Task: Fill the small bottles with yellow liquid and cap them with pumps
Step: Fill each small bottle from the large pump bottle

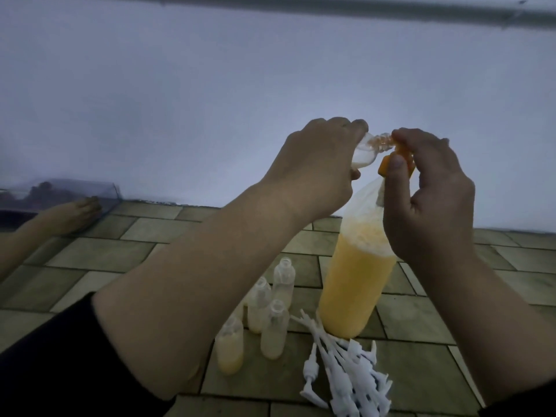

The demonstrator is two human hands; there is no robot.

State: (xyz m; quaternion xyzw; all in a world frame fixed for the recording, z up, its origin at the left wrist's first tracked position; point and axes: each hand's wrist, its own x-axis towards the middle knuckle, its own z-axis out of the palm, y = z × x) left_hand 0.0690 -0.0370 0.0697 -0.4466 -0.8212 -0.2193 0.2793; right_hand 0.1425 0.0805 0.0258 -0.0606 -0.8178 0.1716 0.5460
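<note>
The left hand (pixel 319 167) is curled round a small clear plastic bottle (pixel 158 150), which lies tilted on its side in the grip, its open neck pointing toward the right hand. Most of that bottle is hidden behind the fingers; only the shoulder and neck show just past the thumb side.

The right hand (pixel 427 188) pinches the orange flip cap (pixel 403 162) of a large clear plastic bottle of yellow liquid (pixel 358 284), thumb and fingers curled over the cap. The cap's tip sits touching or almost touching the small bottle's neck, between the two hands. The large bottle leans, with its body running down and away below the right hand, and its base rests on the tiled floor (pixel 120 254). Foamy yellow liquid fills its lower part, while the upper part near the hand is clear.

Below the left wrist, well apart from the hand, stand four small clear bottles (pixel 270 314), uncapped, each with pale yellow liquid in its lower part. Below the right forearm, beside the large bottle's base, lies a heap of white plastic pump tops (pixel 346 374) with long dip tubes.
</note>
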